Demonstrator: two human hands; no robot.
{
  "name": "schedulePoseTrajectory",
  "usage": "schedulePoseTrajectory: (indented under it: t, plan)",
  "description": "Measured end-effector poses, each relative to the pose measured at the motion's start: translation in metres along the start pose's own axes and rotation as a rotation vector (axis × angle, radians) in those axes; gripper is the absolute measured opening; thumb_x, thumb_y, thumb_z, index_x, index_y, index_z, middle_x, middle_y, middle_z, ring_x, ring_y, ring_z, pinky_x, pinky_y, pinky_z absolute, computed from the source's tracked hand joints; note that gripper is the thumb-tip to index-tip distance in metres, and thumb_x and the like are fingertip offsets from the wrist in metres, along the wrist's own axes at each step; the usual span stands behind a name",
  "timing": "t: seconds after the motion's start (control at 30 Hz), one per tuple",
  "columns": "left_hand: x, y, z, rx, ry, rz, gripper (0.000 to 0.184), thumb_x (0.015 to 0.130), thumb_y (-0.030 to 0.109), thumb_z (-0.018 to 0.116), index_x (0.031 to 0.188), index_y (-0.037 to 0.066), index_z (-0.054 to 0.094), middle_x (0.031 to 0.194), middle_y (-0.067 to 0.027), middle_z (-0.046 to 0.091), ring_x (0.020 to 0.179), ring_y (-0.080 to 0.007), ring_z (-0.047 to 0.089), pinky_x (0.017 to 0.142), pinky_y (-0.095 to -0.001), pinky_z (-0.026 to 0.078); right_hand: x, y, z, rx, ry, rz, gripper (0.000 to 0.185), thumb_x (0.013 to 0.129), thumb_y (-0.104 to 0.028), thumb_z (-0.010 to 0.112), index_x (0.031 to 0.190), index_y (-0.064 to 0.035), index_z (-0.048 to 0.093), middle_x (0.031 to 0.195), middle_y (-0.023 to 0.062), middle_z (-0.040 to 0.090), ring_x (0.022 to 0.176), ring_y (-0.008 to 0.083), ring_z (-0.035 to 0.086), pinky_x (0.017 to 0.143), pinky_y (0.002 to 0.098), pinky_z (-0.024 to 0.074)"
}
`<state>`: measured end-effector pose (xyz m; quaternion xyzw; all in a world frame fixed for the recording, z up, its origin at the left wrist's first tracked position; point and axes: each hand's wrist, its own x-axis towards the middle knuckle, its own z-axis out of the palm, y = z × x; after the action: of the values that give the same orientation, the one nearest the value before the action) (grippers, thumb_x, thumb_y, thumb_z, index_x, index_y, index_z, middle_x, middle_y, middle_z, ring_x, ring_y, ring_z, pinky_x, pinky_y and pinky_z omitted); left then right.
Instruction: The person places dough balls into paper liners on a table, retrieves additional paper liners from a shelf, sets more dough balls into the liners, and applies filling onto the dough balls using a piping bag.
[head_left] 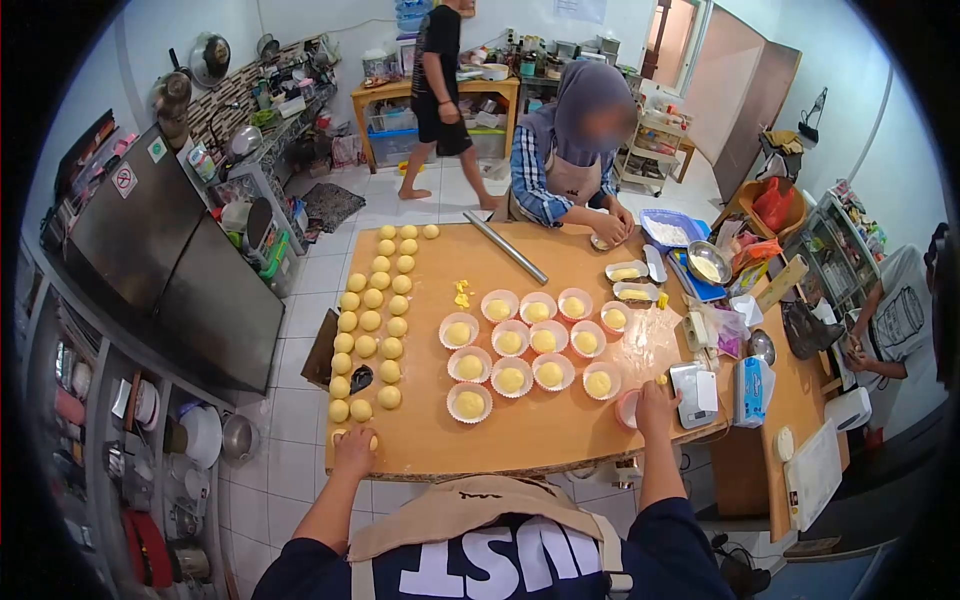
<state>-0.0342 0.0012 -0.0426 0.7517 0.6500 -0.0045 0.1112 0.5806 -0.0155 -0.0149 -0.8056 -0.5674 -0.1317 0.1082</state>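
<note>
Rows of round dough balls (370, 320) line the left side of the wooden table (420, 300). My left hand (355, 450) is at the near left corner, its fingers around a dough ball (373, 442) at the end of the rows. My right hand (656, 405) is at the near right, between a pink paper cup (627, 410) and a digital scale (696, 393); a small yellow bit shows at its fingertips. White and pink paper cups (468, 403), each with a dough ball in it, stand grouped in the middle.
Across the table a person (575, 150) handles dough. A metal rolling pin (505, 246) lies near that edge. A blue tray (668, 230) and a bowl (709, 262) are at the far right. Another person (438, 90) walks behind; a third (900, 315) is at the right.
</note>
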Motion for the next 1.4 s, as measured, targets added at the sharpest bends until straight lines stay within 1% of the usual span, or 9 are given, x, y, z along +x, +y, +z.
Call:
schedulePoseTrajectory:
  t: [0.13,0.23,0.37,0.67,0.8,0.9,1.0,1.2,1.4]
  plan:
    - [-0.001,0.002,-0.005,-0.044,-0.002,0.002,0.043,0.070,0.015,0.076,0.110,0.018,0.061,0.114,-0.0047,0.056,0.109,-0.0266,0.057,0.094,-0.0461,0.035,0.003,0.005,-0.020,-0.015,-0.016,0.037,0.006,0.089,-0.017,0.056,0.090,-0.0116,0.058,0.083,0.0090,0.063,0.092,0.0268,0.062,0.100,0.0624,0.0264]
    - [-0.002,0.004,-0.007,-0.059,-0.012,0.004,0.040,0.071,0.011,0.072,0.109,0.016,0.061,0.112,-0.0066,0.056,0.107,-0.0291,0.057,0.092,-0.0460,0.039,0.007,0.001,-0.040,0.048,0.028,0.111,0.009,0.088,-0.015,0.058,0.095,-0.0096,0.059,0.082,0.0122,0.065,0.086,0.0314,0.063,0.094,0.0585,0.0368]
    - [-0.007,0.000,0.001,-0.210,0.127,0.054,0.035,0.074,0.003,0.066,0.107,0.011,0.060,0.109,-0.0115,0.056,0.103,-0.0347,0.056,0.087,-0.0463,0.045,0.007,-0.038,-0.054,0.463,0.165,0.196,0.024,0.085,-0.013,0.062,0.108,-0.0061,0.060,0.085,0.0183,0.068,0.078,0.0389,0.064,0.068,0.0449,0.0504]
    - [-0.016,0.028,-0.035,-0.455,0.321,0.049,0.038,0.074,0.001,0.070,0.109,0.006,0.057,0.110,-0.0154,0.053,0.105,-0.0368,0.054,0.090,-0.0437,0.046,-0.060,-0.162,-0.012,0.349,-0.430,-0.060,0.019,0.089,-0.025,0.060,0.090,-0.0073,0.064,0.077,0.0176,0.067,0.074,0.0377,0.066,0.069,0.0476,0.0520]
    - [-0.020,0.037,-0.040,-0.471,0.317,0.084,0.042,0.072,0.002,0.073,0.111,0.006,0.056,0.112,-0.0144,0.053,0.107,-0.0353,0.054,0.092,-0.0421,0.046,-0.063,-0.173,-0.005,0.357,-0.591,-0.032,0.023,0.090,-0.026,0.060,0.105,-0.0090,0.061,0.099,0.0179,0.068,0.092,0.0374,0.064,0.077,0.0493,0.0508]
    - [-0.021,0.039,-0.039,-0.474,0.290,0.083,0.043,0.073,0.003,0.074,0.112,0.006,0.056,0.113,-0.0137,0.053,0.108,-0.0344,0.054,0.092,-0.0412,0.046,-0.072,-0.174,-0.012,0.376,-0.200,-0.206,0.049,0.088,-0.027,0.062,0.131,-0.0088,0.050,0.135,0.0163,0.052,0.124,0.0366,0.048,0.099,0.0503,0.0402]
    - [-0.023,0.040,-0.038,-0.484,0.282,0.072,0.043,0.074,0.004,0.074,0.113,0.006,0.056,0.113,-0.0133,0.053,0.108,-0.0339,0.054,0.092,-0.0405,0.046,-0.084,-0.184,-0.018,0.291,-0.441,-0.277,0.072,0.088,-0.036,0.060,0.149,-0.0106,0.031,0.158,0.0070,0.022,0.143,0.0338,0.021,0.114,0.0512,0.0201]
    - [-0.027,0.040,-0.040,-0.468,0.255,0.036,0.043,0.074,0.004,0.075,0.113,0.006,0.056,0.113,-0.0130,0.053,0.109,-0.0334,0.054,0.093,-0.0397,0.046,-0.108,-0.186,0.001,0.153,-0.364,-0.402,0.075,0.088,-0.042,0.058,0.150,-0.0103,0.029,0.158,0.0051,0.023,0.144,0.0329,0.021,0.115,0.0536,0.0177]
    - [-0.020,0.047,-0.042,-0.472,0.248,0.077,0.043,0.075,0.005,0.075,0.113,0.007,0.056,0.113,-0.0129,0.053,0.111,-0.0331,0.053,0.095,-0.0398,0.045,-0.113,-0.173,0.021,0.268,-0.220,-0.560,0.059,0.086,-0.032,0.062,0.139,-0.0093,0.048,0.146,0.0065,0.044,0.135,0.0281,0.039,0.111,0.0485,0.0301]
